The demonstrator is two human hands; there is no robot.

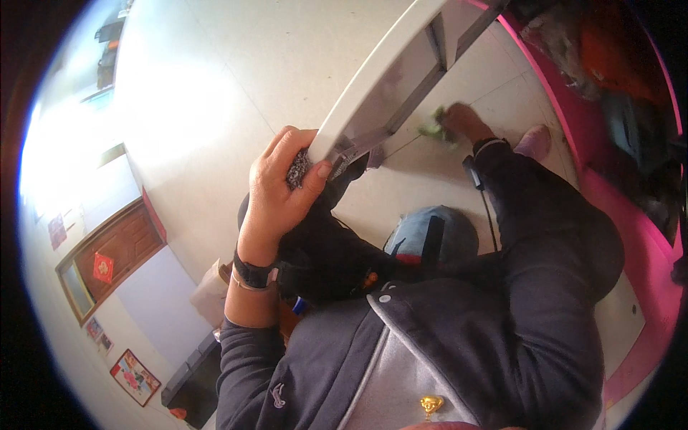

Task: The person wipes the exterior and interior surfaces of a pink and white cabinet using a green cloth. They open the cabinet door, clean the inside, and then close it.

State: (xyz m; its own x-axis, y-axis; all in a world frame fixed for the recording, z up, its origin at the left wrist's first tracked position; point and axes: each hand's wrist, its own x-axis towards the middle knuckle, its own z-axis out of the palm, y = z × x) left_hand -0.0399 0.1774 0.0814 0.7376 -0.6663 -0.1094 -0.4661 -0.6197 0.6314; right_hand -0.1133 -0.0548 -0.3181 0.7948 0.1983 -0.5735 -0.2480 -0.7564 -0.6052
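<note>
My left hand [282, 185] grips the near end of a long white framed panel [371, 70], which stands tilted up and away from me. Pressed in the same grasp is a fuzzy grey wad [297, 169] that looks like steel wool. The panel's inner side has recesses edged with dark strips. Low over the floor on the right, my right hand [465, 121] holds a crumpled green cloth-like piece [441, 126]. Blur hides its exact material.
Pale floor tiles [215, 107] spread around me. A pink-rimmed container [575, 134] on the right holds plastic bags. Between my legs is a blue-grey rounded seat or bag [411, 234]. A black cord [489, 220] hangs beside my right sleeve. A brown door [121, 247] stands left.
</note>
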